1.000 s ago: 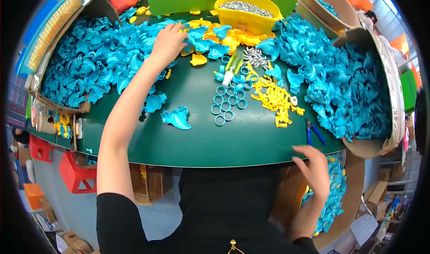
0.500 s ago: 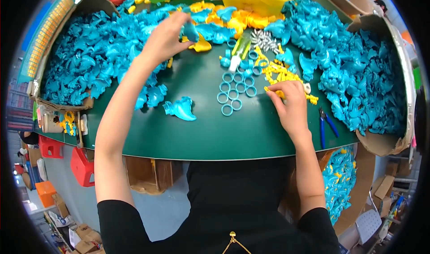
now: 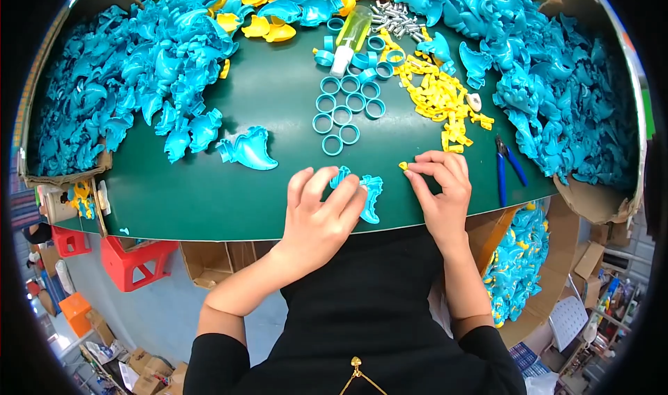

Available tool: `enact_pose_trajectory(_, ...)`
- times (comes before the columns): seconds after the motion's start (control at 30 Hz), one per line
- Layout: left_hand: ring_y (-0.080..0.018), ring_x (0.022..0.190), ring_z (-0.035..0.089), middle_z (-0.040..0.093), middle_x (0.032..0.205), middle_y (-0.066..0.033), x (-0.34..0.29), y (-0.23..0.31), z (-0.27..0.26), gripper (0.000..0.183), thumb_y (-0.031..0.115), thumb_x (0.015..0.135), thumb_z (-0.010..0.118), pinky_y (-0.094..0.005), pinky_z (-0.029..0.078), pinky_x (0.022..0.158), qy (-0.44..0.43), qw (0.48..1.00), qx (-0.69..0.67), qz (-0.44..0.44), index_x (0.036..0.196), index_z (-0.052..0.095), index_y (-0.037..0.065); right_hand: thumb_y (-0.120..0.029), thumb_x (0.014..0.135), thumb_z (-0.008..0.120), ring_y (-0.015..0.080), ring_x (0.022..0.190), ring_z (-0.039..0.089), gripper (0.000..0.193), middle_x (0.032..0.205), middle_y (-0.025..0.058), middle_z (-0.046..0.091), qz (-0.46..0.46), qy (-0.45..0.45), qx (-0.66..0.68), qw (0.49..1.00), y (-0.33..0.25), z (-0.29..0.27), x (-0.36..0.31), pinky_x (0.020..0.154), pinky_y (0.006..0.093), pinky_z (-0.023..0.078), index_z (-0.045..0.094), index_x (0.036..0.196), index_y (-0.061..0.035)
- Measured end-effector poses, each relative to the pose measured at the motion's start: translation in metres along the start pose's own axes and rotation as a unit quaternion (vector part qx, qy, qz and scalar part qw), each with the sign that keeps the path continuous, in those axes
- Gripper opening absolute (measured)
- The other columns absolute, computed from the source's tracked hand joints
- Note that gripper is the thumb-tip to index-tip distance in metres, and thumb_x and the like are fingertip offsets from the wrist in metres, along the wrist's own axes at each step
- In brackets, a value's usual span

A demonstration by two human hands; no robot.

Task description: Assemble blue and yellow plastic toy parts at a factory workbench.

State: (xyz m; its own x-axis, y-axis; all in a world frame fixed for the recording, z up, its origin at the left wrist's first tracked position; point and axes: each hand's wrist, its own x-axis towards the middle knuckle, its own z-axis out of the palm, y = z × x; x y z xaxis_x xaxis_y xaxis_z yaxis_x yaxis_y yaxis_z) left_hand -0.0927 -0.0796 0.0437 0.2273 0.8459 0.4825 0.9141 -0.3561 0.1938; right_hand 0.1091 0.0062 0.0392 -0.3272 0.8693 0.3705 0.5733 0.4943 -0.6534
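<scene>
Near the front edge of the green table, my left hand (image 3: 321,210) is closed on a teal plastic shell piece (image 3: 371,199), whose hollow side shows; its upper part is partly hidden by my fingers. To its right, my right hand (image 3: 445,190) pinches a small yellow plastic piece (image 3: 403,166) between thumb and forefinger. The two hands are a short way apart. Another curved teal shell (image 3: 252,150) lies alone to the left. Beyond my hands, several teal rings (image 3: 342,114) lie grouped on the table, and a pile of small yellow plastic parts (image 3: 440,96) lies behind my right hand.
Heaps of teal shells fill cardboard boxes at left (image 3: 90,109) and right (image 3: 577,109). Blue-handled pliers (image 3: 511,165) lie at the right. A green bottle with a white cap (image 3: 353,36) and small metal parts (image 3: 400,20) lie at the back. A red stool (image 3: 136,259) stands below.
My left hand has come from the far pile toward the front edge, bringing a teal shell. My right hand has drawn nearer from the yellow pile with a small yellow piece. The view has shifted.
</scene>
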Motion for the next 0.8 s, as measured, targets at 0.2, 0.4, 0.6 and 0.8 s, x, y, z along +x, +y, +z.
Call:
enact_pose_trajectory(0.2, -0.0300, 0.107, 0.054, 0.063, 0.102, -0.0051, -0.005, -0.003, 0.001, 0.032, 0.007, 0.068, 0.076, -0.0464, 0.051, 0.086, -0.007, 0.999, -0.009, 0.042, 0.100, 0.071, 0.005, 0.000, 0.075, 0.079, 0.0230, 0.086, 0.062, 0.013, 0.086, 0.0068, 0.069, -0.043, -0.067, 0.090, 0.993, -0.024, -0.001, 0.009, 0.077, 0.0336, 0.048, 0.072, 0.085, -0.0039)
enact_pose_trajectory(0.4, -0.0294, 0.095, 0.058, 0.058, 0.091, -0.0088, 0.006, 0.016, 0.002, 0.030, 0.008, 0.067, 0.077, -0.0431, 0.053, 0.080, -0.038, 0.997, -0.040, 0.052, 0.094, 0.068, 0.000, -0.003, 0.077, 0.079, 0.0175, 0.078, 0.058, 0.012, 0.083, 0.0055, 0.068, 0.039, -0.044, 0.081, 0.995, -0.018, -0.007, 0.000, 0.065, 0.0281, 0.043, 0.071, 0.085, -0.0037)
enact_pose_trajectory(0.6, -0.0287, 0.097, 0.061, 0.055, 0.089, -0.0094, 0.001, 0.021, 0.001, 0.033, 0.002, 0.072, 0.074, -0.0304, 0.056, 0.067, -0.044, 0.997, -0.039, 0.057, 0.103, 0.069, -0.009, -0.001, 0.073, 0.081, 0.0232, 0.079, 0.059, 0.014, 0.080, 0.0051, 0.067, 0.001, -0.051, 0.088, 0.995, -0.021, 0.007, -0.023, 0.073, 0.0330, 0.046, 0.071, 0.083, -0.0047)
enact_pose_trajectory(0.8, -0.0288, 0.098, 0.060, 0.055, 0.092, -0.0086, 0.000, 0.023, 0.005, 0.032, 0.000, 0.073, 0.072, -0.0297, 0.056, 0.067, -0.038, 0.997, -0.044, 0.046, 0.104, 0.069, -0.008, -0.003, 0.076, 0.079, 0.0254, 0.087, 0.058, 0.019, 0.088, 0.0063, 0.066, -0.062, -0.059, -0.006, 0.996, -0.023, 0.006, -0.033, 0.076, 0.0360, 0.048, 0.073, 0.095, -0.0041)
